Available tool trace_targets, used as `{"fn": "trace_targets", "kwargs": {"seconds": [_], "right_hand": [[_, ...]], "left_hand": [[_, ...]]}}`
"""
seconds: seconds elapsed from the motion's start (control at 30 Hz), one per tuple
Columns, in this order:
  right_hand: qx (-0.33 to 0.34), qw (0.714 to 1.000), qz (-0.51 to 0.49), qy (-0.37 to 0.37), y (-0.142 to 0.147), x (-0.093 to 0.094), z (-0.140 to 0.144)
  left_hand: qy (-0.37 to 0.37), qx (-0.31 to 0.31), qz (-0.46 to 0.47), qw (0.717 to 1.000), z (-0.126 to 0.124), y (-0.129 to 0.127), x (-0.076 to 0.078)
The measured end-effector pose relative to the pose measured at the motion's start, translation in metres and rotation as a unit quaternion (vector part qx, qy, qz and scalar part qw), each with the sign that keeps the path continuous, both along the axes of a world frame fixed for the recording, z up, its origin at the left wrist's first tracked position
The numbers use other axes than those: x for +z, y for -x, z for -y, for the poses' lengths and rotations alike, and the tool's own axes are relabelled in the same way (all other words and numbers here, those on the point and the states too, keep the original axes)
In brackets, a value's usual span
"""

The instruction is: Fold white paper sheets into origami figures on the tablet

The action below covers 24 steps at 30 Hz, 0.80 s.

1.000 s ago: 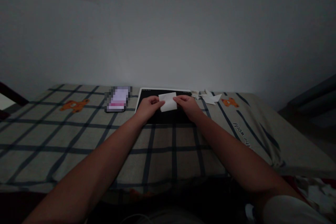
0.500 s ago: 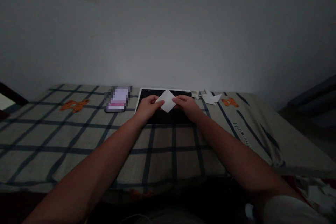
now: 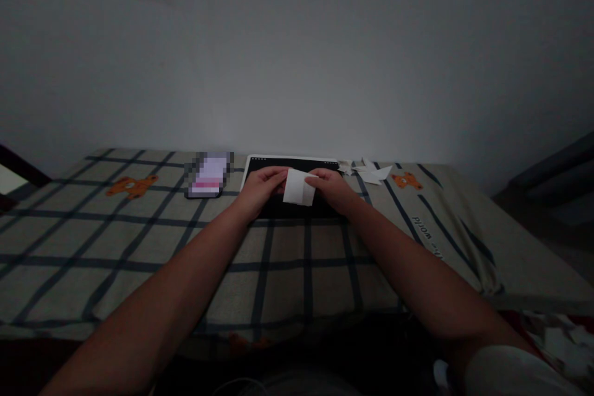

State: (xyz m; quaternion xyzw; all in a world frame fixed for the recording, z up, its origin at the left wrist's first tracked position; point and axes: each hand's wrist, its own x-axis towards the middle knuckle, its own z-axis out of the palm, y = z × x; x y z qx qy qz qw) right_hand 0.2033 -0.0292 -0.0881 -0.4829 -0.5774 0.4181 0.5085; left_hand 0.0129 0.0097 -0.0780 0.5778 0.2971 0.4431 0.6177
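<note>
A small white folded paper is held up over a black board with a white rim. My right hand pinches its right side, thumb on the front face. At the paper's upper left edge, my left hand has its thumb and fingers pressed together on it. The fingers behind the paper are hidden. A faint crease runs down the sheet.
A phone with a lit, blurred screen lies left of the board. Folded white paper pieces lie to its right. A checked cloth covers the table, which meets a grey wall.
The paper has turned from a diamond to a nearly upright square and sits slightly lower. My left hand's grip has shifted to its upper left corner.
</note>
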Motion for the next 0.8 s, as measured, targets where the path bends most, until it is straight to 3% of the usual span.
{"fn": "trace_targets", "kwargs": {"seconds": [0.3, 0.57, 0.8], "right_hand": [[0.021, 1.000, 0.009, 0.005, 0.0000, 0.0029, 0.0027], [0.016, 1.000, 0.017, 0.020, -0.0021, 0.0034, 0.0030], [0.025, 0.999, 0.022, 0.012, -0.0030, 0.0035, 0.0031]], "left_hand": [[-0.007, 0.015, -0.008, 1.000, -0.0006, 0.0003, -0.0003], [-0.150, 0.042, -0.107, 0.982, 0.0019, 0.0050, 0.0039], [-0.163, 0.039, -0.114, 0.979, 0.0015, 0.0074, 0.0060]]}}
